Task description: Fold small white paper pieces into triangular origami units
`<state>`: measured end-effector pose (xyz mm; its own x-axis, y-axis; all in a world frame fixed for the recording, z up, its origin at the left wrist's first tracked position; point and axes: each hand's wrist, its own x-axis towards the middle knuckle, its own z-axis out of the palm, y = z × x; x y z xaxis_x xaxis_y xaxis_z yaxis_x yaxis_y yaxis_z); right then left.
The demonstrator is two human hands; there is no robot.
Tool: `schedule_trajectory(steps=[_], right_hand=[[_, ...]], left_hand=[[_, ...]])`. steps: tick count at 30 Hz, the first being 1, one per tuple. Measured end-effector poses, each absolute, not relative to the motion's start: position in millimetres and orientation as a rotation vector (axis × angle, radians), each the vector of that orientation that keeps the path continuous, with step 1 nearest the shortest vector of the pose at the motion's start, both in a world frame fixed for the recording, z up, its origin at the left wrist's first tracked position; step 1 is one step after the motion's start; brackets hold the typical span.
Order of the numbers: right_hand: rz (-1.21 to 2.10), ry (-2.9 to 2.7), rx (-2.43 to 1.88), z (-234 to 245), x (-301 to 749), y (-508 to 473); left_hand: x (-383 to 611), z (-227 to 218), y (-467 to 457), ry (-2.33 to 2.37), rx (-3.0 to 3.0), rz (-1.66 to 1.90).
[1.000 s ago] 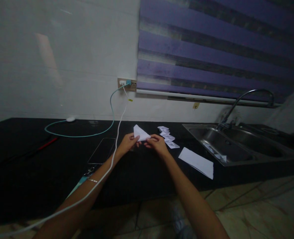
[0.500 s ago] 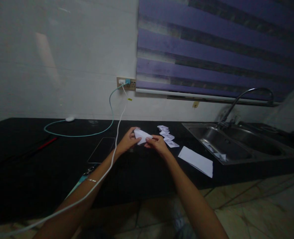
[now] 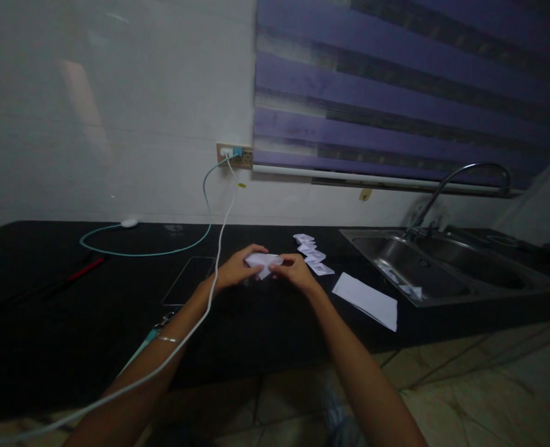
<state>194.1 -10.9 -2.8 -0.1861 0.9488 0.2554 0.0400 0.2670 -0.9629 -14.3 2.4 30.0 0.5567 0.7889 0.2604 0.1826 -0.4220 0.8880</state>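
Observation:
A piece of folded white paper (image 3: 262, 261) is pinched between both hands, just above the black counter. My left hand (image 3: 238, 267) grips its left end, thumb on the near side and fingers behind. On its right end, my right hand (image 3: 295, 271) is closed with thumb and fingertips. Right of the hands lies a row of several small folded paper pieces (image 3: 313, 256). Nearer to me and further right sits a stack of white paper sheets (image 3: 365, 300).
A steel sink (image 3: 424, 267) with a curved faucet (image 3: 461, 171) is set in the counter (image 3: 265, 335) at right. A phone (image 3: 189, 281) lies left of my left hand. The white cable (image 3: 210, 301) passes over my left forearm; a teal cable (image 3: 163, 254) loops behind.
The folded paper has turned and dropped slightly toward me, its lower point now between the thumbs. Both hands keep hold of it; my left hand has shifted a little lower.

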Motion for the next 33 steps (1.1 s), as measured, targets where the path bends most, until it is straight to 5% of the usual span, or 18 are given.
schedule_trajectory(steps=[33], right_hand=[[1.098,-1.631,-1.05,-13,199,-6]], left_hand=[[-17,33,3,0.91,1.939,0.74]])
